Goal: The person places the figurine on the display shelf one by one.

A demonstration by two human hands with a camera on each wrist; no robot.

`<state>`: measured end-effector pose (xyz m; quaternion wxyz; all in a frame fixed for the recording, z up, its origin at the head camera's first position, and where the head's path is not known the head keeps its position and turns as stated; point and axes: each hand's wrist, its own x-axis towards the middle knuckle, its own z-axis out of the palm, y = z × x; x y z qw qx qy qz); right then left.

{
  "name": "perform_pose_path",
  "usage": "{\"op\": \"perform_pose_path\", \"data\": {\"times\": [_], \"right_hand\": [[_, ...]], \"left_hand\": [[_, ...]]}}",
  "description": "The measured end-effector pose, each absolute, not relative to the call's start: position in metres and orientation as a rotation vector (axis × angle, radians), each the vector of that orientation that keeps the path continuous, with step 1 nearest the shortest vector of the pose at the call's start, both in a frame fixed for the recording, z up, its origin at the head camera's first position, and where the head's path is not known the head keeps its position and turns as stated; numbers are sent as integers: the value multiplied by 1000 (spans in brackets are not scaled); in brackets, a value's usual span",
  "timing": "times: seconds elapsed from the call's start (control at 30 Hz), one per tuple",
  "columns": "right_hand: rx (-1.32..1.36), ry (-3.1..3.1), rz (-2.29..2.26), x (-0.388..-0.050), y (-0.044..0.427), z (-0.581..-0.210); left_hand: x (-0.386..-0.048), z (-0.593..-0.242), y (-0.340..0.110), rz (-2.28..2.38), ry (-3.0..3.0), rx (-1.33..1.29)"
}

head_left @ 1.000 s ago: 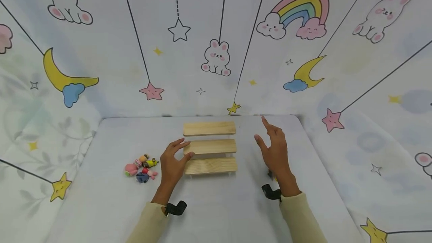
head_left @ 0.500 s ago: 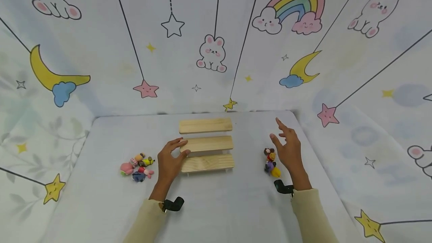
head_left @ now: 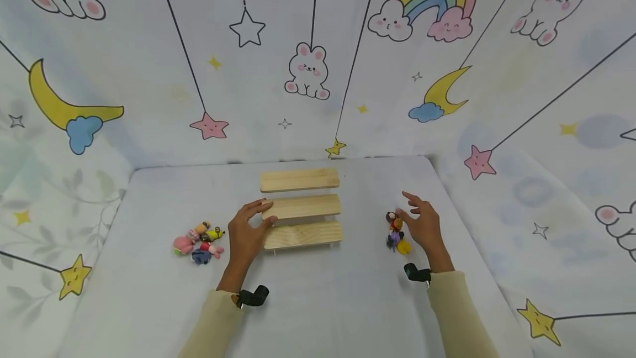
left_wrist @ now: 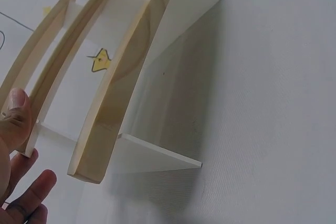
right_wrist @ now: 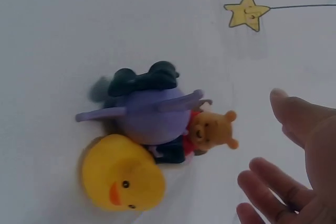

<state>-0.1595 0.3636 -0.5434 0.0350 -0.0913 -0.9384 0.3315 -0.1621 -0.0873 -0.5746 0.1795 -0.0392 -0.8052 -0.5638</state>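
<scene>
A three-tier stand with wooden shelves (head_left: 301, 206) and clear side panels (left_wrist: 163, 153) stands on the table. My left hand (head_left: 247, 233) pinches the left end of its middle shelf, the thumb on the near edge. To the right, my right hand (head_left: 423, 226) is held with its fingers apart, beside a small group of toy figures. Among them are a yellow rubber duck (right_wrist: 123, 174), a purple figure with dark parts (right_wrist: 152, 116) and a bear figure (right_wrist: 212, 130) in red. A further brown-headed figure (head_left: 391, 216) lies at the group's far end, near my thumb.
On the left of the white tabletop (head_left: 308, 297) lies a cluster of several small toys, including a pink one (head_left: 183, 245), a blue one (head_left: 201, 257) and a yellow one (head_left: 213, 234). A printed cloth wall (head_left: 268, 82) rises behind the table and along its sides.
My right hand moved right, uncovering the toy figures, then came down close beside them. My left hand keeps its hold on the middle shelf. The head view has shifted slightly.
</scene>
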Motion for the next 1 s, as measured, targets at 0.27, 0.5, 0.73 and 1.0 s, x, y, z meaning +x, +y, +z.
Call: {"op": "perform_pose_path", "data": {"times": [0.27, 0.5, 0.73, 1.0], "right_hand": [[-261, -3016, 1048, -152, 369, -560], [-210, -3003, 1024, -150, 367, -560], [-251, -2954, 1063, -147, 367, -563], [-239, -2859, 997, -150, 364, -560]], "left_hand": [[-162, -574, -89, -1608, -2277, -94], [-163, -573, -88, -1611, -2269, -106], [-163, -572, -88, -1608, -2285, -84], [-163, -574, -88, -1601, -2295, -84]]}}
